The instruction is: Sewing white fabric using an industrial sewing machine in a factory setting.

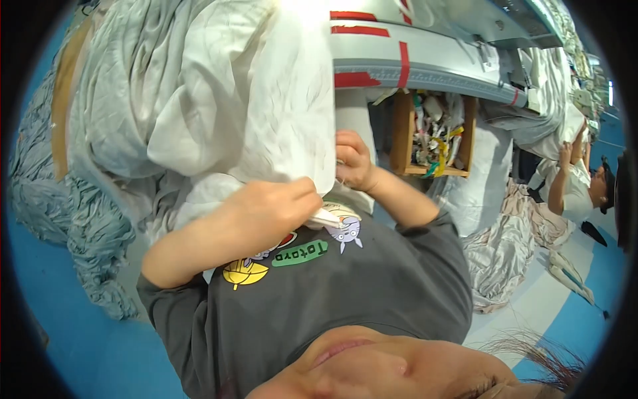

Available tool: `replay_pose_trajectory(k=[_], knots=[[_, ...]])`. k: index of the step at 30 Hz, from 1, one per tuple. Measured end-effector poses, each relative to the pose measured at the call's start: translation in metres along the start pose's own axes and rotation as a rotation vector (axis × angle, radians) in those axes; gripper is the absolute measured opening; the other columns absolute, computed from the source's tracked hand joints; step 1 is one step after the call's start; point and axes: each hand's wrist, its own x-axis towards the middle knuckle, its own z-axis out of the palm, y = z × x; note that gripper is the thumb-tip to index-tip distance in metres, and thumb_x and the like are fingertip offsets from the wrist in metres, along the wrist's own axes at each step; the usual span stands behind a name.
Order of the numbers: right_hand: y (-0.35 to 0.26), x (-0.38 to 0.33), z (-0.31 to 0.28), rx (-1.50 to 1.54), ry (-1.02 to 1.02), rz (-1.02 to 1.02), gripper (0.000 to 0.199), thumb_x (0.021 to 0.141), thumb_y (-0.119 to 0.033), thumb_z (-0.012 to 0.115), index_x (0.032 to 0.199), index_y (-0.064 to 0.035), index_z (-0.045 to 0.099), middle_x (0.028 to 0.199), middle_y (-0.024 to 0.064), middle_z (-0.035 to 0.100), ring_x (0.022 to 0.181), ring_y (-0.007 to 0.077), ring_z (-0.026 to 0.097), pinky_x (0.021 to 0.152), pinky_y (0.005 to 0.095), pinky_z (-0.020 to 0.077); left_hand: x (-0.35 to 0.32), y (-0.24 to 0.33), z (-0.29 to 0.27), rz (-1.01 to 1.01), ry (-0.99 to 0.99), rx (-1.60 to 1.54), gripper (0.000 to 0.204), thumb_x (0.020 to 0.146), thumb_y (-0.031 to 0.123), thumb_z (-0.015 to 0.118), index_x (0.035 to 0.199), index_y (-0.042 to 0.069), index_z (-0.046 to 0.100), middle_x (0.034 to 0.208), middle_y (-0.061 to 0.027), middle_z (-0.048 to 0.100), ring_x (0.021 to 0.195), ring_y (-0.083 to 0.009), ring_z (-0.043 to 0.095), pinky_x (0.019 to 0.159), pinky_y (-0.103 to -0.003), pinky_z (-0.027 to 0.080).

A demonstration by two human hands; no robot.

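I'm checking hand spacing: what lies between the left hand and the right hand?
In the head view, the lower part of the white cloth lies between the left hand and the right hand.

A textile workshop, by its heaped pale fabric (206, 106), ruler-edged worktable (435, 56), wooden drawer (402, 133) of scraps (436, 130).

Cloth (289, 100) left of drawer (402, 133) with scraps (436, 138)

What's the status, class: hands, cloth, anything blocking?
Left hand pinching white cloth. Right hand curled at its edge, grip unclear. Wooden drawer off right, clear of hands.
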Motion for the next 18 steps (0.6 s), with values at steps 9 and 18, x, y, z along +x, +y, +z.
replay_pose_trajectory(k=[9,18], knots=[[0.006,-0.011,0.0,-0.109,-0.128,0.024,0.007,0.069,-0.009,0.067,0.075,-0.0096,0.066,0.107,0.0027,0.066,0.106,0.0223,0.06,0.101,0.0508,0.042,0.028,-0.044,0.069,-0.126,-0.145,-0.273,0.011,0.077,0.006,0.061,0.086,0.001,0.059,0.082,-0.0126,0.058,0.074,-0.0313,0.063,0.063,-0.039,0.051],[0.021,0.003,-0.013,0.068,-0.221,0.026,0.007,0.073,-0.004,0.063,0.067,-0.008,0.062,0.094,0.0061,0.069,0.098,0.0242,0.065,0.096,0.0448,0.0468,0.037,-0.066,0.058,-0.158,-0.123,-0.33,0.012,0.079,0.009,0.06,0.09,0.004,0.061,0.085,-0.0135,0.061,0.075,-0.0327,0.064,0.064,-0.04,0.05]])
